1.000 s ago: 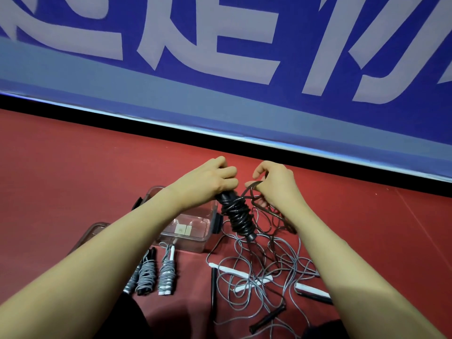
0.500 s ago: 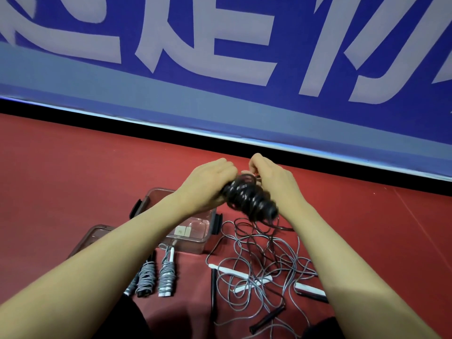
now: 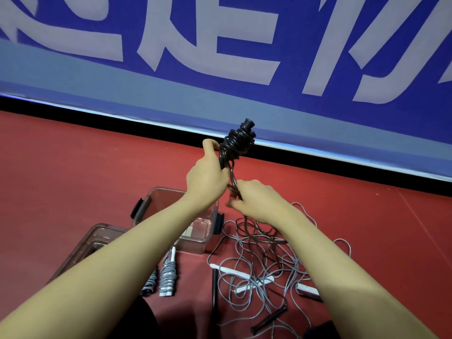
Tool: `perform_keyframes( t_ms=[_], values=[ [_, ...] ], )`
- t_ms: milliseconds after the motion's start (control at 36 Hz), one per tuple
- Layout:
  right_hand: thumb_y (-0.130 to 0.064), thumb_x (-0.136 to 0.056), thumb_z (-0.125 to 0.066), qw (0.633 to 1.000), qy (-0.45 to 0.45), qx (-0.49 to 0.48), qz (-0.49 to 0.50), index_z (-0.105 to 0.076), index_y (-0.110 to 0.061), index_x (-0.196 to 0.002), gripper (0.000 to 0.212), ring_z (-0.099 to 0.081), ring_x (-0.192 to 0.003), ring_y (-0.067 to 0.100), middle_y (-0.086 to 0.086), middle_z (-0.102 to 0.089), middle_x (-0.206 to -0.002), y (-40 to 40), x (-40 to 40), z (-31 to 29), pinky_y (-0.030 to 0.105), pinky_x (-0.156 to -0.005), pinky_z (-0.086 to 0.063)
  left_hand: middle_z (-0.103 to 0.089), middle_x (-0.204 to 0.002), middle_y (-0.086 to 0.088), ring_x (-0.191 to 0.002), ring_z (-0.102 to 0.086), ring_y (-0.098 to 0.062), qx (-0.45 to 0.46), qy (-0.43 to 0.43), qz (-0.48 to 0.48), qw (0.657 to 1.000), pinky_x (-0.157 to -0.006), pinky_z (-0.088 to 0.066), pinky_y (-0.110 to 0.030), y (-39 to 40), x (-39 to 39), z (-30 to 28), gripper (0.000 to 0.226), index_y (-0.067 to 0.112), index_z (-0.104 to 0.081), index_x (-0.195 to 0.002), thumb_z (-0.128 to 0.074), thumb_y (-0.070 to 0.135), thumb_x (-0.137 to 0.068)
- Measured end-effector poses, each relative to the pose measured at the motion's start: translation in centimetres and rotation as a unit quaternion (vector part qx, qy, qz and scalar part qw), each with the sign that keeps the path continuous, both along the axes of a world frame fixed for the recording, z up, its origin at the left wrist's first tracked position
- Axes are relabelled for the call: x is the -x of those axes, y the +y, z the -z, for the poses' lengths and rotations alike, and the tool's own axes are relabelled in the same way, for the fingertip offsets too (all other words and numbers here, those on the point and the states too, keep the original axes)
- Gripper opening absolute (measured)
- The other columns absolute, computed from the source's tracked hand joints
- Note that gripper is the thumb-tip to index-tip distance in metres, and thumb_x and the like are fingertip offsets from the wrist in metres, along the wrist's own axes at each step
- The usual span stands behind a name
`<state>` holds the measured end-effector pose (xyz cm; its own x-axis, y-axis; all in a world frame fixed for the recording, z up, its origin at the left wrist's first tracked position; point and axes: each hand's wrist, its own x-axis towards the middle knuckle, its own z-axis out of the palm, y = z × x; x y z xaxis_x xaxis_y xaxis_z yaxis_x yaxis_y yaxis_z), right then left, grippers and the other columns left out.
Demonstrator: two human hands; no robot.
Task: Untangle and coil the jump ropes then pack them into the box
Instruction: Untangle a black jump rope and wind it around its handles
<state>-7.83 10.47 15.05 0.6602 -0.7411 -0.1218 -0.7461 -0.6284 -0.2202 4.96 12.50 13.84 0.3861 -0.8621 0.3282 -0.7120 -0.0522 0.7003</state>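
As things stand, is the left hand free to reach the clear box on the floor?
Probably not yet. The left hand grips the black coiled rope, raised above the clear box, and the right hand holds that rope's loose tail. Nothing visibly blocks the box's open top; the hand is simply occupied.

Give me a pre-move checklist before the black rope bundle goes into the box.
1. Left hand grips the black rope bundle: ok.
2. Bundle fully wound: not ok; a loose strand runs down to the right hand.
3. Strand free of the tangled pile: cannot tell.
4. Clear box open: ok; its lid lies beside it.
5. Room in the box: cannot tell; the left forearm hides much of it.
6. Grey coiled ropes packed: not ok; they lie on the floor.
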Motion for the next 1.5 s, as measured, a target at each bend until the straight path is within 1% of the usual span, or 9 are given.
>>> perform_keyframes(
  t_ms=[250,472,611,722,917,1000,1139,1333,1500],
  values=[
    [-0.034,-0.094,-0.054,0.999,-0.026,-0.017,-0.029,-0.054,-0.013,-0.084,0.024,-0.049,-0.075,0.024,-0.002,-0.049,-0.073,0.7,0.6,-2.2,0.031,-0.064,-0.038,-0.059,-0.084,-0.009,-0.070,-0.053,-0.032,-0.127,-0.168,-0.050,0.976,-0.061,-0.037,-0.034,-0.6,-1.0,1.5,0.041,0.011,-0.030,-0.126,-0.046,0.008,-0.088],
    [-0.024,-0.092,-0.047,0.994,0.015,0.073,-0.074,-0.052,-0.016,-0.086,0.012,-0.050,-0.080,0.030,-0.001,-0.047,-0.073,1.6,0.4,-3.0,0.033,-0.063,-0.032,-0.064,-0.092,-0.009,-0.074,-0.059,-0.032,-0.221,-0.308,-0.065,0.923,-0.057,-0.035,-0.030,-0.6,-2.1,2.8,0.044,0.011,-0.030,-0.127,-0.045,0.001,-0.087],
    [-0.022,-0.096,-0.040,0.969,0.041,0.230,-0.085,-0.055,-0.018,-0.110,0.021,-0.057,-0.100,0.026,0.000,-0.062,-0.107,1.2,0.9,-3.1,0.030,-0.067,-0.029,-0.069,-0.094,-0.006,-0.086,-0.064,-0.029,-0.173,-0.443,0.037,0.879,-0.068,-0.028,-0.029,-0.5,-2.7,3.1,0.038,0.019,-0.041,-0.123,-0.047,0.006,-0.088],
    [-0.018,-0.098,-0.040,0.980,0.009,0.197,-0.023,-0.048,-0.018,-0.116,0.020,-0.055,-0.100,0.028,0.001,-0.060,-0.111,0.2,1.7,-2.4,0.031,-0.069,-0.033,-0.058,-0.048,0.002,-0.044,-0.055,-0.019,-0.044,-0.529,0.132,0.837,-0.056,-0.018,-0.024,-0.5,-3.1,3.4,0.039,0.019,-0.062,-0.078,-0.087,0.012,-0.049],
    [-0.024,-0.100,-0.038,0.982,-0.184,0.009,0.045,-0.054,-0.023,-0.104,0.016,-0.061,-0.076,0.025,0.003,-0.065,-0.085,-1.0,2.0,-1.0,0.045,-0.074,-0.052,-0.052,-0.056,-0.004,-0.047,-0.051,-0.023,-0.016,-0.508,0.154,0.848,-0.047,-0.032,-0.023,-0.4,-3.5,2.4,0.037,0.012,-0.058,-0.059,-0.091,0.014,-0.044],
    [-0.024,-0.100,-0.039,0.975,-0.217,-0.029,0.043,-0.054,-0.029,-0.094,0.017,-0.066,-0.076,0.017,-0.008,-0.067,-0.077,-1.0,1.8,-0.7,0.045,-0.077,-0.054,-0.050,-0.062,-0.010,-0.045,-0.047,-0.026,-0.025,-0.469,0.144,0.871,-0.044,-0.019,-0.017,-0.2,-3.6,2.5,0.038,0.008,-0.056,-0.062,-0.090,0.012,-0.047],
    [-0.026,-0.099,-0.041,0.974,-0.223,-0.005,0.045,-0.056,-0.027,-0.098,0.015,-0.062,-0.072,0.017,-0.009,-0.064,-0.075,-1.1,2.2,-0.9,0.044,-0.074,-0.053,-0.045,-0.066,-0.011,-0.048,-0.045,-0.027,0.009,-0.408,0.193,0.892,-0.039,-0.022,-0.022,0.0,-3.2,2.4,0.034,0.007,-0.049,-0.063,-0.083,0.004,-0.061],
    [-0.026,-0.098,-0.045,0.978,-0.184,0.080,0.061,-0.057,-0.019,-0.106,0.016,-0.056,-0.096,0.025,-0.001,-0.064,-0.103,-1.6,2.9,-1.0,0.035,-0.074,-0.043,-0.047,-0.065,-0.007,-0.053,-0.043,-0.023,0.098,-0.415,0.286,0.858,-0.046,-0.033,-0.029,0.2,-2.7,1.9,0.017,0.009,-0.049,-0.062,-0.063,0.007,-0.072],
    [-0.036,-0.101,-0.037,0.979,-0.182,0.050,0.070,-0.043,-0.015,-0.096,0.023,-0.051,-0.070,0.025,-0.003,-0.053,-0.076,-1.4,2.9,-1.1,0.036,-0.063,-0.040,-0.046,-0.068,-0.008,-0.058,-0.043,-0.022,0.142,-0.357,0.311,0.869,-0.053,-0.028,-0.026,1.0,-2.5,0.7,0.015,0.006,-0.049,-0.066,-0.047,0.013,-0.079]
  ],
)
